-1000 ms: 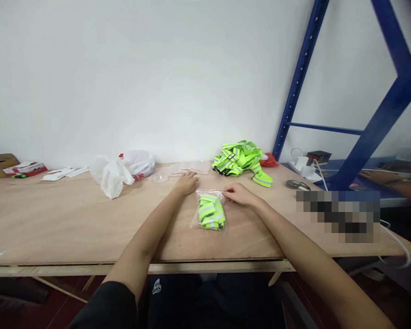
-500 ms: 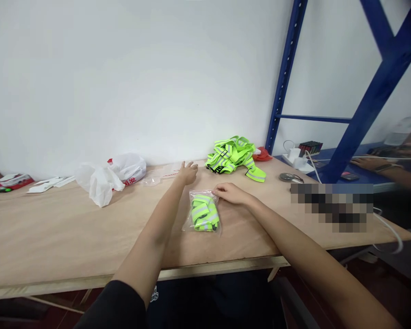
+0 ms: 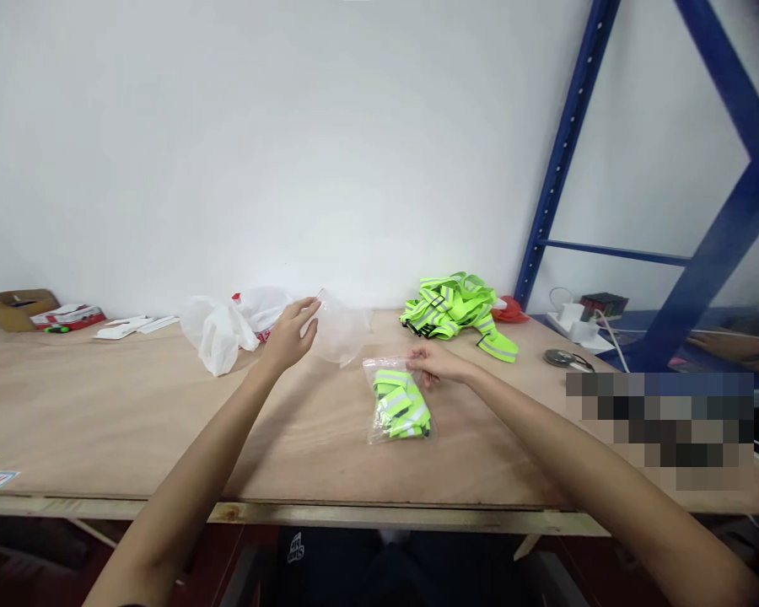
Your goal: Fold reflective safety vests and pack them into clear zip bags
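My left hand (image 3: pixel 291 333) is raised over the table, its fingertips closed at the corner of a thin clear plastic bag (image 3: pixel 345 330) that hangs to its right. My right hand (image 3: pixel 439 364) pinches the top right corner of a clear zip bag (image 3: pixel 374 428). Inside that bag lies a folded neon-green reflective strap (image 3: pixel 400 405) with silvery stripes. Behind my right hand, against the wall, is a tangled heap of the same neon-green straps (image 3: pixel 452 303) with black buckles.
White plastic carrier bags (image 3: pixel 218 341) lie left of centre. Farther left are white papers (image 3: pixel 130 327), a red-and-white box (image 3: pixel 69 317) and an open cardboard box (image 3: pixel 16 310). An orange item (image 3: pixel 511 308), chargers (image 3: pixel 578 324) and a blue metal frame (image 3: pixel 566 126) stand right.
My left hand has moved left and up from the table, lifting a clear plastic bag. My right hand still grips the filled zip bag. The camera view has shifted left.
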The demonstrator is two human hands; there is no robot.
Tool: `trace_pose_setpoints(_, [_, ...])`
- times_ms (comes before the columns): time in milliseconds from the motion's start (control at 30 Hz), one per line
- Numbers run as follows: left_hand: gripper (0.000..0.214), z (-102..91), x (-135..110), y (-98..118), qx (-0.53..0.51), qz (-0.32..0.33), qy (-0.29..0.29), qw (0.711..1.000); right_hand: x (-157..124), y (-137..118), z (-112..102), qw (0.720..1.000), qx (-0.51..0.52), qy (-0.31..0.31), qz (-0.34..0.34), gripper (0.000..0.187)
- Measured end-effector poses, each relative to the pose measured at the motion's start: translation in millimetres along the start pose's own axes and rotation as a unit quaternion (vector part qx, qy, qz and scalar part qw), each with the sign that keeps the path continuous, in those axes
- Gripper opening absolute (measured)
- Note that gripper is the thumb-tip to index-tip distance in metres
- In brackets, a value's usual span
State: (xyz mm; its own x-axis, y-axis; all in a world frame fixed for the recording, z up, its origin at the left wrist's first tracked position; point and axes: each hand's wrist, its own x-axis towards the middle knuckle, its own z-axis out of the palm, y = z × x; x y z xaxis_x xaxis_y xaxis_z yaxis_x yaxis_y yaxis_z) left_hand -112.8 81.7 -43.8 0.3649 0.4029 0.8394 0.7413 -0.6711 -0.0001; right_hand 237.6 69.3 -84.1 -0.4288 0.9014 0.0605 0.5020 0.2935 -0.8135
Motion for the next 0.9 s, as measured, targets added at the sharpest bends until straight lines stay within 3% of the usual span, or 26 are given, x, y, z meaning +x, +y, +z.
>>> trace_pose_setpoints(167, [0.04,3.8,-17.2,-18.9,0.012,-0.046,0.068,0.997,61.6,-47.9,-50.6,0.985,-0.058,0.15,-0.061,0.018])
trace_pose_setpoints(233, [0.041,9.2,-20.6,-17.6,0.016,-0.039,0.053,0.998,83.4,-54.2,-67.8,0.955,-0.145,0.242,-0.091,0.02])
trace_pose_setpoints(300, [0.042,14.8,-24.2,-12.9,0.021,-0.02,0.018,0.999,96.1,-49.7,-75.8,0.926,-0.233,0.283,-0.089,0.024])
trace_pose_setpoints(500, [0.048,33.8,-37.8,2.2,0.045,0.061,-0.151,0.986,92.3,-0.3,-72.0,0.913,-0.327,0.244,-0.024,0.025])
trace_pose_setpoints(567, [0.055,37.9,-38.8,3.0,0.047,0.064,-0.184,0.98,87.0,15.8,-78.6,0.902,-0.358,0.241,0.002,0.026])
trace_pose_setpoints(633, [0.061,38.4,-35.5,0.6,0.039,0.052,-0.175,0.983,81.1,27.9,-91.7,0.885,-0.393,0.247,0.029,0.027])
trace_pose_setpoints(767, [0.06,31.1,-18.2,-10.6,0.026,0.026,-0.093,0.995,67.9,43.6,-121.5,0.853,-0.461,0.239,0.056,0.024])
trace_pose_setpoints(900, [0.055,24.6,2.1,-17.0,0.062,0.017,-0.03,0.997,59.4,59.5,-132.0,0.83,-0.496,0.243,0.073,0.029])
